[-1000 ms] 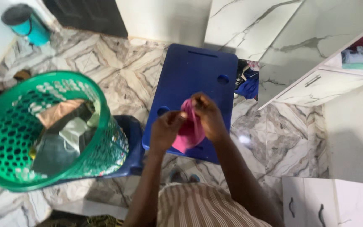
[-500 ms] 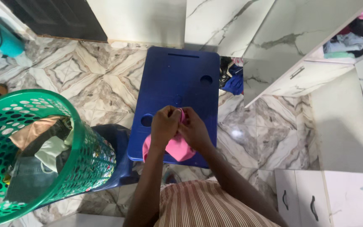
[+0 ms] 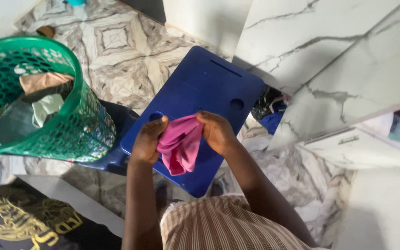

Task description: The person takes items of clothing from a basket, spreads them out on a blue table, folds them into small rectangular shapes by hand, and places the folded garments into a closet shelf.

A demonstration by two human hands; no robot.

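Note:
A small pink cloth [image 3: 181, 142] hangs between my two hands above a blue plastic board [image 3: 209, 88]. My left hand [image 3: 148, 141] pinches its left top edge. My right hand [image 3: 216, 132] pinches the right top edge, and the cloth is stretched a little between them and droops below. Both hands hover over the near half of the board, which has round holes and a slot cut in it.
A green perforated laundry basket [image 3: 77, 99] with clothes inside stands at the left on a dark blue stool [image 3: 119, 155]. White marble-patterned cupboard doors [image 3: 343, 60] fill the right. Loose clothes [image 3: 269, 109] lie beside the board. A dark printed cloth [image 3: 33, 222] lies at the bottom left.
My hands were bunched together on the pink cloth; now they have drawn apart and spread it between them. The camera has swung, so the basket and board sit higher and tilted.

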